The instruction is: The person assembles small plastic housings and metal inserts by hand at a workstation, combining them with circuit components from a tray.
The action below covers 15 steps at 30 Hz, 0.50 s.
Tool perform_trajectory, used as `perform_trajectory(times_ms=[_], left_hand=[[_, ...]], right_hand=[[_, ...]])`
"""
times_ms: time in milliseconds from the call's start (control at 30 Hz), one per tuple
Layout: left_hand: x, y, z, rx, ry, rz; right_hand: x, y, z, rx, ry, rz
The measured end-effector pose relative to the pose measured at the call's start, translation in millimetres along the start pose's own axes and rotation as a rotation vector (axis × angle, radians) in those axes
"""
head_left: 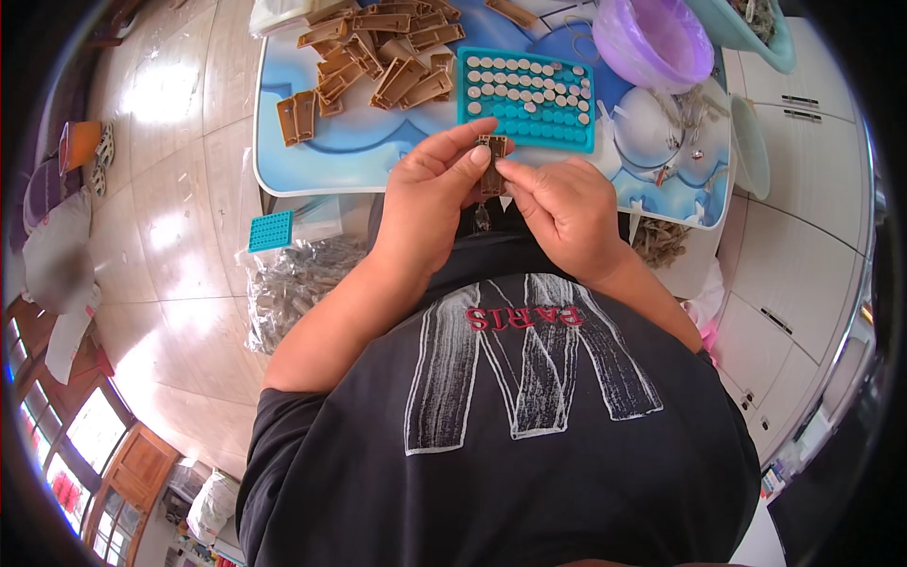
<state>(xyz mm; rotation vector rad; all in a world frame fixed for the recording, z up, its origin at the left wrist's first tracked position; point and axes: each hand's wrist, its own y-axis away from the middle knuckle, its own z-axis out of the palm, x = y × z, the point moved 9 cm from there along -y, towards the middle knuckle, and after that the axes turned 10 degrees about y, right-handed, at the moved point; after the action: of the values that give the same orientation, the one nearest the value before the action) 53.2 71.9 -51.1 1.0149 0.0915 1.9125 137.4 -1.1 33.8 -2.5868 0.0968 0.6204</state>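
Note:
Both my hands meet at the near edge of a blue table. My left hand pinches a small brown plastic piece between thumb and forefinger. My right hand touches the same piece from the right with its fingertips. Just beyond them lies a teal tray with rows of round holes, many filled with small pale discs. A heap of similar brown plastic pieces lies at the far left of the table.
A purple bowl and a white bowl stand at the right of the table. On the floor at the left sit a clear bag of small metal parts and another teal tray. White cabinets stand on the right.

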Motion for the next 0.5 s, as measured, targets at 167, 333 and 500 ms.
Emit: perform_trajectory(times_ms=[167, 333, 500], left_hand=[[0, 0, -3, 0.013, 0.052, -0.009], [1, 0, -3, 0.027, 0.015, -0.040], [0, 0, -4, 0.029, 0.012, -0.059]], right_hand=[[12, -8, -1, -0.004, -0.037, 0.077], [48, -22, -10, 0.159, 0.151, 0.157], [52, -30, -1, 0.149, 0.272, 0.103]])
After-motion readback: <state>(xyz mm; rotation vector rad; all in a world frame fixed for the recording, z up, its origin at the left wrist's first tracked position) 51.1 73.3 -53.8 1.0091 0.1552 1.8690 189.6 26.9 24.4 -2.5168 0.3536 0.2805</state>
